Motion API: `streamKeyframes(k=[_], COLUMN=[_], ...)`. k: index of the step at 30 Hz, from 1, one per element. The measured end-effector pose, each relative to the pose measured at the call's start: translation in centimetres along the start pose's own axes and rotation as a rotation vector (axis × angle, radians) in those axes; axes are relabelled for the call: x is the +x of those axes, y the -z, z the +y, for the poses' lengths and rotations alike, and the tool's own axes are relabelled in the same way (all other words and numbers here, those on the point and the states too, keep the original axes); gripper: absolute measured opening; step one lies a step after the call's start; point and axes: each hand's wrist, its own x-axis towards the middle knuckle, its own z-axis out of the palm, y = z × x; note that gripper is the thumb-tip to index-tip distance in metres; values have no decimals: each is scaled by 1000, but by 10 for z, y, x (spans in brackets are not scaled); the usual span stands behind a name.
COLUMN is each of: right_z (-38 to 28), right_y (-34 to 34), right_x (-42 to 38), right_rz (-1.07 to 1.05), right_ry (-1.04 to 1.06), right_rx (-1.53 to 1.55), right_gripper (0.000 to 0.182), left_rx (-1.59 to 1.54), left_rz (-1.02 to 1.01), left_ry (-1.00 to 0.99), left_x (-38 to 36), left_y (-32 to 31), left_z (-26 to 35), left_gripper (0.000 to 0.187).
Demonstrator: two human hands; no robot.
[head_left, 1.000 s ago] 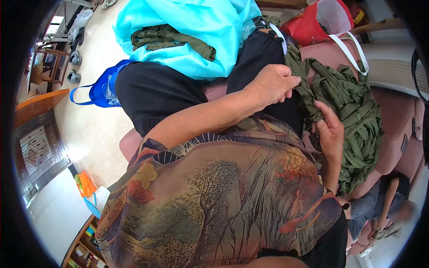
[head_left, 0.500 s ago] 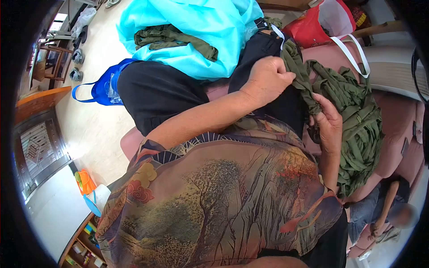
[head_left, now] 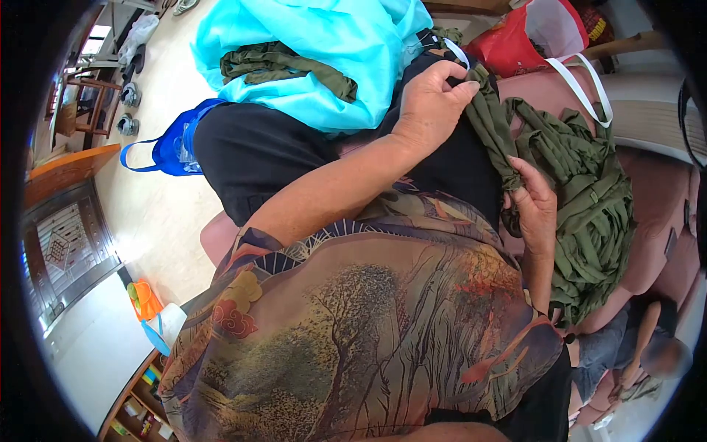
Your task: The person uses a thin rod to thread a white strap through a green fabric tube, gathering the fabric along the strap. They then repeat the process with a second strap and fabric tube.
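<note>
A strip of olive-green cloth point(head_left: 490, 114) runs along my right thigh. Its lower end is gripped between the thumb and fingers of my right hand point(head_left: 536, 210). Near the strip's upper end, my left hand point(head_left: 427, 107) has its thumb and forefinger brought close together; whatever lies between them is too small to make out. Beside my right hand, a large heap of the same green strips point(head_left: 589, 214) lies on the pink seat. More green cloth point(head_left: 287, 66) rests on a turquoise sheet or bag point(head_left: 353, 37) beyond my knees.
A red bag point(head_left: 508, 44) with white handles stands at the upper right. A blue bag point(head_left: 173, 144) is by my left knee. Another person point(head_left: 626, 346) sits at the lower right on the pink sofa point(head_left: 652, 221). Shoes point(head_left: 129, 124) lie on the floor at left.
My left hand has moved up and slightly left along the strip, its forefinger and thumb now stretched further out. My right hand has shifted slightly left and down, still holding the cloth.
</note>
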Motion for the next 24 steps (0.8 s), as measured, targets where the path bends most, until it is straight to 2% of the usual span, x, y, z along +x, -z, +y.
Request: streamKeyframes(k=[3, 6, 9, 12, 15, 21, 24], right_z=[-1, -2, -4, -1, -2, -4, -4], right_y=[-2, -6, -16, -26, -34, -40, -41], right_x=[-1, -2, -4, -7, -8, -10, -10], right_rz=[7, 26, 90, 129, 127, 159, 167], right_ry=[4, 11, 24, 41, 58, 80, 99], right_rx=[-31, -78, -117, -146, -200, -315, -336], right_gripper=[36, 36, 35, 35, 36, 39, 39], left_rx=[26, 234, 249, 227, 298, 345, 379], left_rz=[-10, 129, 209, 161, 178, 248, 261], left_ry=[10, -378, -542, -437, -436, -601, -613], left_x=[9, 15, 15, 12, 10, 11, 9], left_y=[4, 2, -1, -3, 0, 1, 2], left_z=[-3, -17, -20, -14, -7, -10, -9], left_gripper=[16, 9, 6, 6, 6, 6, 7])
